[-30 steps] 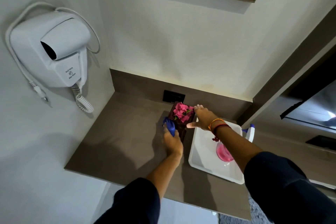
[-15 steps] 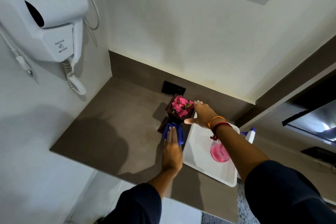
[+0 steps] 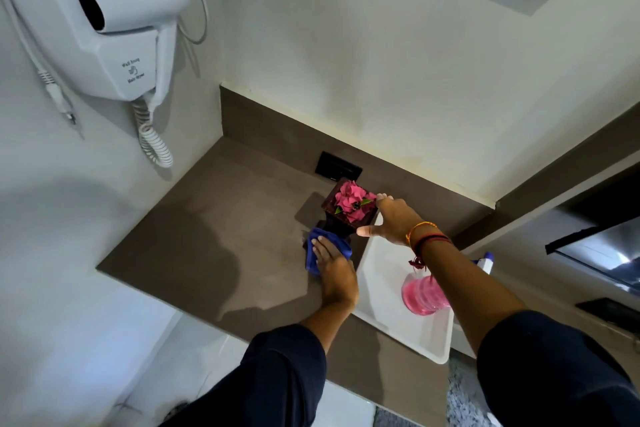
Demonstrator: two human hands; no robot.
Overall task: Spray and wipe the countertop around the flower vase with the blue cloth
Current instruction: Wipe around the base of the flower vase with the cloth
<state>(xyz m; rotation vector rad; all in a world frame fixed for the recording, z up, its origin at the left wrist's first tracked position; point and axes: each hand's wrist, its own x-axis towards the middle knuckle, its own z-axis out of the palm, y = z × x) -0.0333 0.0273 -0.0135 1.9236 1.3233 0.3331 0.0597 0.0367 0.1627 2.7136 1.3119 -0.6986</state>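
A dark square flower vase (image 3: 337, 218) with pink flowers stands near the back of the brown countertop (image 3: 214, 225). My right hand (image 3: 393, 218) grips the vase's right rim. My left hand (image 3: 334, 270) lies flat on the blue cloth (image 3: 317, 246), pressed to the countertop at the vase's front base. A spray bottle with pink liquid (image 3: 424, 293) stands in the white tray (image 3: 384, 288) to the right, partly hidden by my right forearm.
A white wall-mounted hair dryer (image 3: 114, 28) with a coiled cord hangs at the left. A black socket plate (image 3: 337, 168) sits in the backsplash behind the vase. The countertop's front edge runs from lower left to under the tray. A dark mirror edge is at right.
My left hand with the cloth slid back from the vase's left side to its front base and lies flatter. My right hand stays on the vase rim. The view tilted down.
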